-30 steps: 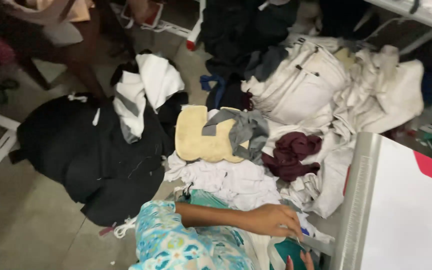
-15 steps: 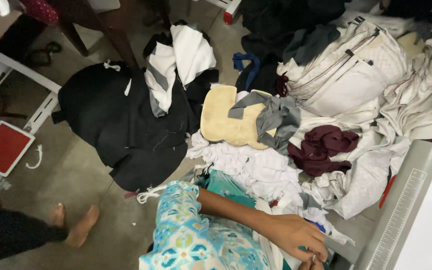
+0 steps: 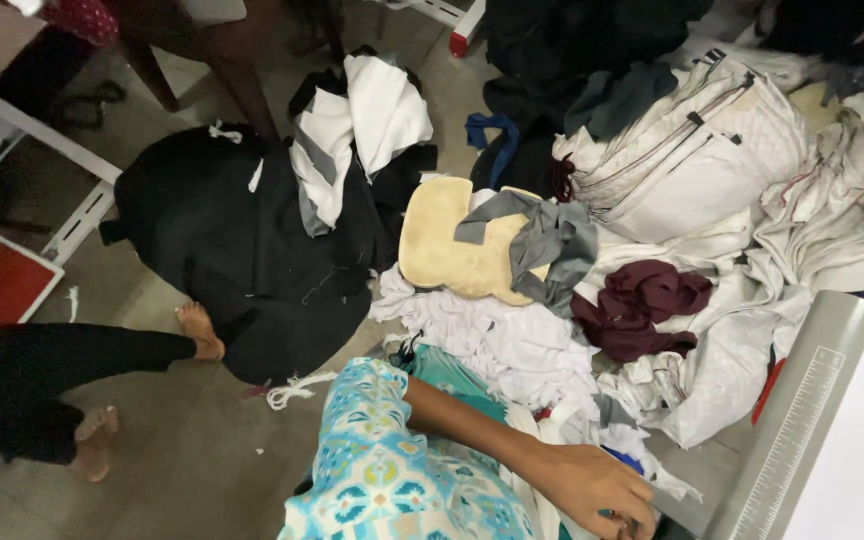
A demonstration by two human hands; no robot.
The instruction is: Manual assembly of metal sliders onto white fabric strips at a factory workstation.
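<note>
— Right hand point(image 3: 592, 488) is seen low by the grey table edge point(image 3: 802, 420), curled down on white cloth scraps point(image 3: 642, 450). Whether anything is pinched cannot be told. No left hand is seen.

— How is that cloth handled?

— It is likely soft, light and floppy. It is best grabbed in a bunch. Farther off, a maroon rag point(image 3: 642, 305) and yellow pad point(image 3: 442, 245) are piled, then black fabric point(image 3: 222, 240).

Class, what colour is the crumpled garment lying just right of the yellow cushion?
Dark maroon garment, beside the yellow cushion; it shows best in the head view.
</note>
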